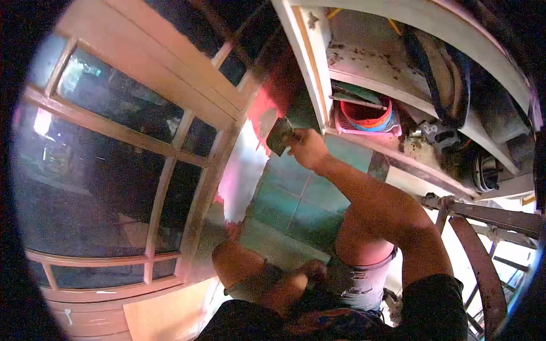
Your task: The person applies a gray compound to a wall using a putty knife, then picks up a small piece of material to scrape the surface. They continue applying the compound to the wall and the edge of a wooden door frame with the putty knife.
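Observation:
My right hand (307, 148) is closed on a dark flat scraper (278, 136), its blade held near the wall beside the window frame. A whitish smooth patch (244, 167) covers part of the red wall (263, 102), with a greyish spot (268, 121) next to the scraper. My left hand (313, 271) is low, close to my lap between the knees; it is dim and blurred, and what its fingers do cannot be made out.
Wood-framed glass panes (102, 170) fill the left side. Shelves (387, 85) at the upper right hold a red tub (364, 120) in a pink basket (344, 126). Green tiles (301, 193) lie beyond my knees. Metal bars (483, 216) stand at the right.

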The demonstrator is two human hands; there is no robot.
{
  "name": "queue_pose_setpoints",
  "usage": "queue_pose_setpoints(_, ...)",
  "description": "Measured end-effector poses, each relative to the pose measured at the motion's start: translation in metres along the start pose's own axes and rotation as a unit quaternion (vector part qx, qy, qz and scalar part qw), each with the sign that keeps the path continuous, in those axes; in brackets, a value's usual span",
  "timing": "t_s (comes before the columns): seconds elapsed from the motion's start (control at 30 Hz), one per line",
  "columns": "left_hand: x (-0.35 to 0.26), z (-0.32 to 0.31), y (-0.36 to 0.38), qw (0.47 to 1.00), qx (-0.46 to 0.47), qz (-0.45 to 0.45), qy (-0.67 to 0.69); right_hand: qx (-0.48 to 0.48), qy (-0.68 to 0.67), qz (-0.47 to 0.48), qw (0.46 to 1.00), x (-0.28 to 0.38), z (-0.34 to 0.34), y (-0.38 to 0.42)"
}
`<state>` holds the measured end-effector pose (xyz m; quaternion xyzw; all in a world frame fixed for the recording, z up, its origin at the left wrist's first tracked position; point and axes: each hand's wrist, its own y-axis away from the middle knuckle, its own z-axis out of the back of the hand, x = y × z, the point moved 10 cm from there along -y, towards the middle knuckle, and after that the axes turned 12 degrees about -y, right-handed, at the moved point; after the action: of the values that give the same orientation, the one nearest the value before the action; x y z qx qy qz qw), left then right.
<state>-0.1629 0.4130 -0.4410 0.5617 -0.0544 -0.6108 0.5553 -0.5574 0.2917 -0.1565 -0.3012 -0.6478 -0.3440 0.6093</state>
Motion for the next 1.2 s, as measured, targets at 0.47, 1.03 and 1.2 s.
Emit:
queue_pose_setpoints(0.47,-0.001,-0.035,-0.010,0.999,0.028,0.011,0.025,-0.076,-0.089,-0.038,0.992,0.026,0.024,0.007)
queue_pose_setpoints(1.03,-0.003,0.030,-0.051,0.999,0.017,-0.037,-0.017,0.022,-0.007,-0.108,0.994,-0.020,0.027,-0.061)
queue_pose_setpoints(1.2,0.003,0.072,-0.077,0.990,-0.058,-0.055,-0.121,-0.001,0.123,-0.099,0.987,0.001,0.036,-0.051)
